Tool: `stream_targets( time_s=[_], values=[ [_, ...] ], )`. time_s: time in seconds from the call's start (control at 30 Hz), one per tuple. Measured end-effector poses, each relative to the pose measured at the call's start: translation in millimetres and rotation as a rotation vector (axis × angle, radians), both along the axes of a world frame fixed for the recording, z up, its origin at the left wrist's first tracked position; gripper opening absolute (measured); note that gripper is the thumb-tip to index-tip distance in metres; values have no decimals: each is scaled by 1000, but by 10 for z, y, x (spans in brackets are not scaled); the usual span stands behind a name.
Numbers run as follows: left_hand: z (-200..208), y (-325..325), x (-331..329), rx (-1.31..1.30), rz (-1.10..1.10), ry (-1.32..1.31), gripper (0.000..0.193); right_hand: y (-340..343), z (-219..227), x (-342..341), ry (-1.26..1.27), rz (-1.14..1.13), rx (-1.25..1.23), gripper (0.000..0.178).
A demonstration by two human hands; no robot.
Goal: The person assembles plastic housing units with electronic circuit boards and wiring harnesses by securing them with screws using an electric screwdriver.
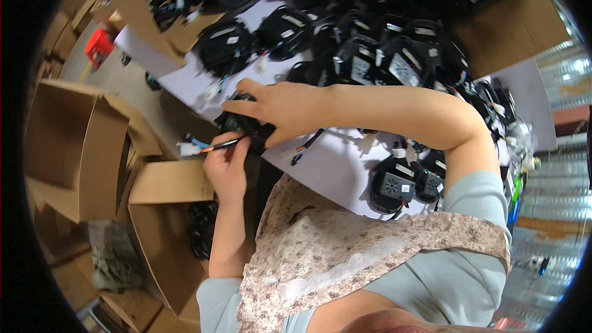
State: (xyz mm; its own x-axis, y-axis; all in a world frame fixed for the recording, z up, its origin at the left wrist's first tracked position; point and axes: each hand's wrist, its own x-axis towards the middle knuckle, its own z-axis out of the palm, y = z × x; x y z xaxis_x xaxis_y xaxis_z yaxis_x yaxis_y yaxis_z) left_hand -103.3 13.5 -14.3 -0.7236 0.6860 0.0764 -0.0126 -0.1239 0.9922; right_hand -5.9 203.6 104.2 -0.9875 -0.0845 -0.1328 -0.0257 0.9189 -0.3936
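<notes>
At the table's left front edge, my right hand (285, 110) is closed over a dark plastic unit (261, 137), its fingers and thumb spread across the sides. Most of that unit is hidden beneath the palm. Just below it, my left hand (227, 169) pinches a wire cable (223, 145) running off the unit. Blue and orange strands come out past the fingers, ending in a white connector plug (189, 148). Another short black cable (306, 148) with a small plug lies on the tabletop to the right of the unit.
Many black plastic housings (226, 46) with labels and wires crowd the white table (333, 176). Two rounded ones (393, 184) sit near its front edge. Open cardboard boxes (166, 180) stand on the left; a cardboard flap (515, 31) rises at back right. A red bucket (98, 48) is far left.
</notes>
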Motion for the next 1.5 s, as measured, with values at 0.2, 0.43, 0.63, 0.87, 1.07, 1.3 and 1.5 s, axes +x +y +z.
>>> stream_targets(
  time_s=[0.2, 0.43, 0.63, 0.87, 1.07, 1.3, 1.5],
  values=[
    [0, -70, -57, -3, -28, 170, 12, 43, -144, -24, 61, -45, -126, 101],
    [-37, -18, 39, 114, 26, 319, 11, 52, -142, -9, 50, -40, -63, 107],
    [-68, -28, -29, 171, 30, 594, 9, 29, -175, -18, 38, -49, -26, 105],
    [-40, -79, 60, 71, 80, 421, 9, -104, -207, -15, 122, -118, 43, 102],
    [40, -37, 103, 31, 181, 629, 13, -167, -208, 12, 95, -147, 94, 101],
    [120, -60, 153, -95, 206, 528, 11, -192, -189, 57, 145, -182, 66, 99],
    [46, -39, 94, 22, 159, 625, 15, -97, -307, 60, 146, -98, 121, 101]
  ],
)
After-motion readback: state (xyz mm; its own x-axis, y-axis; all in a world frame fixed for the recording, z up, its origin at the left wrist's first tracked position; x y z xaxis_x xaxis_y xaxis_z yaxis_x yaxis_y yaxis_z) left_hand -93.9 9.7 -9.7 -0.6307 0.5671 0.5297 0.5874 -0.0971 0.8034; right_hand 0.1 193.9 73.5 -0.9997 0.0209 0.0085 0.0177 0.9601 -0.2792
